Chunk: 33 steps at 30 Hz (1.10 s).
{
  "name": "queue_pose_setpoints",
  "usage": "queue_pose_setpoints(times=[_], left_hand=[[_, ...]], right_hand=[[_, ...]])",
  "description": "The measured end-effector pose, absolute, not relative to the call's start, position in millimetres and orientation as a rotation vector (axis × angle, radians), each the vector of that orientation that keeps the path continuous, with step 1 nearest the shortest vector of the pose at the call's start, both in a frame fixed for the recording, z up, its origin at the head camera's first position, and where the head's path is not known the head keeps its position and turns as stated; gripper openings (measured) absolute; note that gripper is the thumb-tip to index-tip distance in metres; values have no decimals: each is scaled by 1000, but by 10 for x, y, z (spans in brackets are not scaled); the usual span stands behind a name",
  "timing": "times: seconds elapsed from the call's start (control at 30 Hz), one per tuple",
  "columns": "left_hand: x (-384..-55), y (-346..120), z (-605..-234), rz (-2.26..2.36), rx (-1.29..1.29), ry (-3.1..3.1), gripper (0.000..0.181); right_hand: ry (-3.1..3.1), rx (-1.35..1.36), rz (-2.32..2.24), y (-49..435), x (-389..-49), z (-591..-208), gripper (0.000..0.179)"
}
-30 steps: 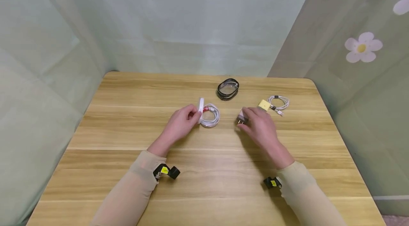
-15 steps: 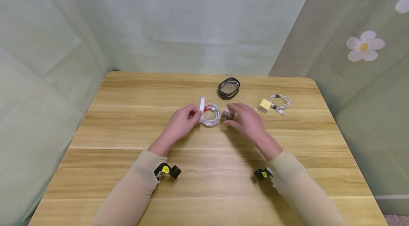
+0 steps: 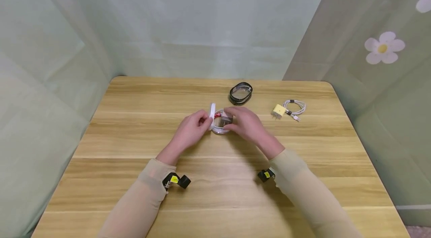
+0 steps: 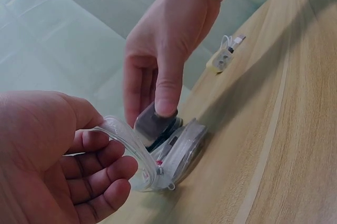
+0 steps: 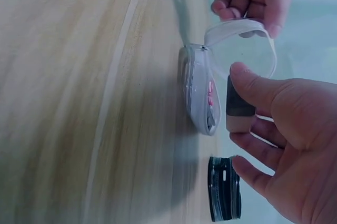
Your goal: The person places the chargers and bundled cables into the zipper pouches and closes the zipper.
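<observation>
A small round clear zip case [image 5: 197,92] with white edging lies on the table, its lid [image 4: 126,134] raised. My left hand [image 3: 192,127] pinches that lid's edge between thumb and finger. Inside the case are a pale coil, apparently a cable, and something red [image 3: 218,115]. My right hand [image 3: 247,125] grips a plug charger [image 5: 240,105], dark on one half and pale on the other. In the head view the charger is over the case's right part. From the left wrist view it sits right at the case opening, between thumb and fingers.
Behind the hands lies a second round clear case [image 3: 240,94] with black edging. To the right are a yellow plug charger [image 3: 278,111] and a coiled white cable [image 3: 299,112] with a black tie. Fabric hangs behind the wooden table [image 3: 151,95] and at its sides.
My right hand has carried the dark-and-pale charger leftward, from near the yellow charger to over the white-edged case. The left hand has stayed put, still holding the lid up.
</observation>
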<state>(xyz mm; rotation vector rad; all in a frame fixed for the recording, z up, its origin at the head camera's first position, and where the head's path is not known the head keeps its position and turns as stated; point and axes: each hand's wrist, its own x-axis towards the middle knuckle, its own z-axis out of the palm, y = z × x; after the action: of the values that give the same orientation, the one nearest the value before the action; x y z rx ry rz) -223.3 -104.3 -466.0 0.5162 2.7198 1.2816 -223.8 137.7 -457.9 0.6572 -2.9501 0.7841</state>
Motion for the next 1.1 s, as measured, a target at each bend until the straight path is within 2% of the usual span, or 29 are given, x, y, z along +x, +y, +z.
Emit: queue_pose_setpoints(times=[0.57,1.1], left_hand=[[-2251,-1064,-4679,1279,512,2717,21],[-2256,-1051,-4667,1275,518,2723,21]], right_hand=[[-2996,762,717,1215,-2387,-4690,60],[-2990,826,756,1251,-2380,-4751,56]])
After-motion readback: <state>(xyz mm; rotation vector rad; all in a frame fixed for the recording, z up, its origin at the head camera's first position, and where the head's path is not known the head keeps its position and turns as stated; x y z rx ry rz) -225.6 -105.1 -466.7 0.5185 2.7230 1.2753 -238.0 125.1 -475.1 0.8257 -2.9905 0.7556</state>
